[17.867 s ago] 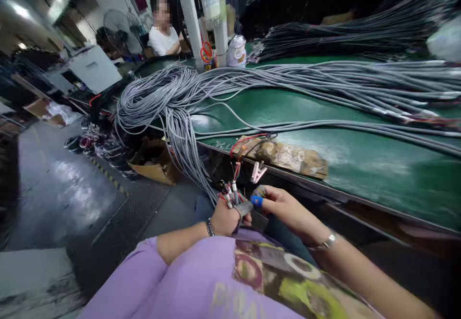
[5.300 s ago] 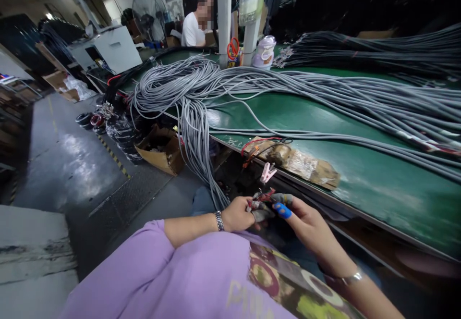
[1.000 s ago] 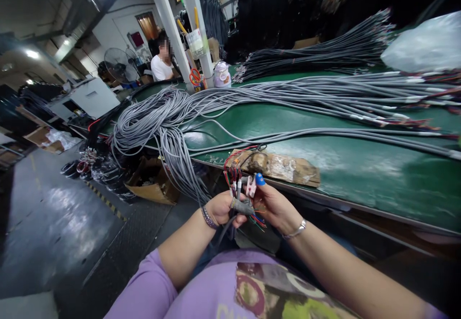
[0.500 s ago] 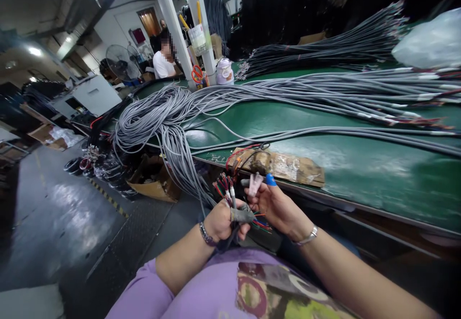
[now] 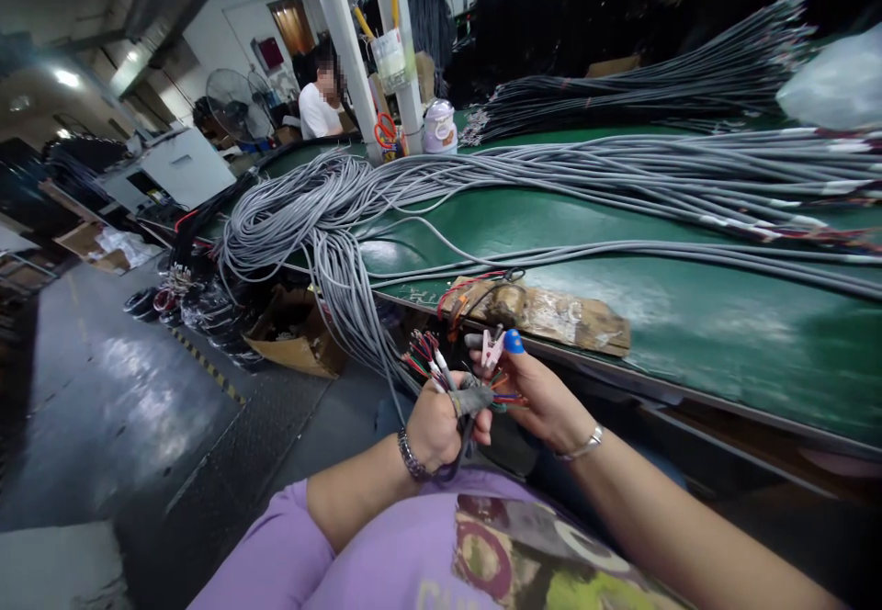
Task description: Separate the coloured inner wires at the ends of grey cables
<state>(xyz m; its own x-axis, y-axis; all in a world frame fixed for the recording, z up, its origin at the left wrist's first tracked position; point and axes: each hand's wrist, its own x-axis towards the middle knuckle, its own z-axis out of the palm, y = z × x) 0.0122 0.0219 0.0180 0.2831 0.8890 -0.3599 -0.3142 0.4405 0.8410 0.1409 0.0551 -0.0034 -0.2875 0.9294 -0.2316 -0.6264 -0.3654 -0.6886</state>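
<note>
My left hand point(image 5: 437, 422), its thumb in a grey cover, is closed around grey cable ends. Stripped coloured wires point(image 5: 424, 348) fan up beyond that fist, and white sleeves show on some cables. More coloured wires point(image 5: 508, 399) stick out past the grey thumb, towards my right hand point(image 5: 541, 394). A blue cover caps my right thumb. A small pale pink clip point(image 5: 491, 350) sits between the right thumb and a grey-covered fingertip. The two hands are close together at the bench edge, and the palm side of the right fingers is partly hidden.
Long grey cables point(image 5: 310, 210) lie over the green bench point(image 5: 689, 316) and hang off its front edge. A taped wooden board point(image 5: 571, 318) lies at that edge. Black cables point(image 5: 640, 96) are bundled behind. A cardboard box point(image 5: 293, 334) stands below. A person point(image 5: 321, 105) sits farther back.
My right hand has come in closer to the left, its fingers now beside the protruding coloured wires. The pink clip has turned and shows its two arms. My left hand keeps its hold.
</note>
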